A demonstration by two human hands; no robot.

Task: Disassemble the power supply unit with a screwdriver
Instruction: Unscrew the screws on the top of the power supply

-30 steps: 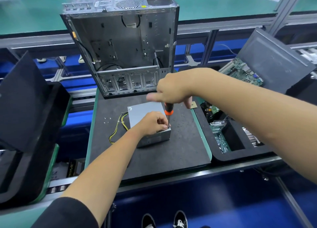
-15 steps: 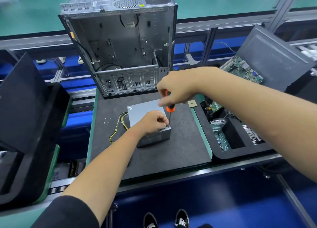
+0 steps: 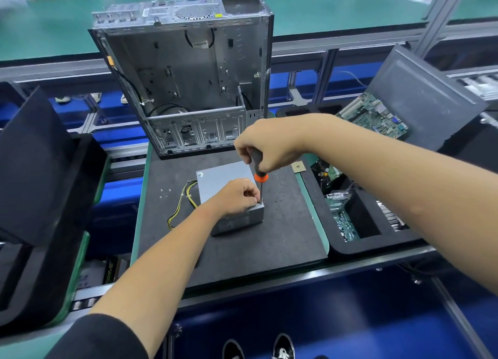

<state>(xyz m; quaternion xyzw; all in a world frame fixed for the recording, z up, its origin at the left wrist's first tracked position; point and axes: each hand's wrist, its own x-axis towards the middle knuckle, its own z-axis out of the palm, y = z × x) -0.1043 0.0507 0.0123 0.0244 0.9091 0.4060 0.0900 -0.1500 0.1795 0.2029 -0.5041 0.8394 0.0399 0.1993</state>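
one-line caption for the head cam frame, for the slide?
Right hand drives a screwdriver into the power supply unit's top corner while the left hand steadies it.

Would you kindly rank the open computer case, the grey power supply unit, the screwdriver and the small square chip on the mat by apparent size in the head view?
1. Computer case, by far the largest.
2. Power supply unit.
3. Screwdriver, partly hidden inside the right hand.
4. Square chip, smallest.

An empty computer case (image 3: 188, 75) stands behind; a motherboard (image 3: 374, 116) lies right.
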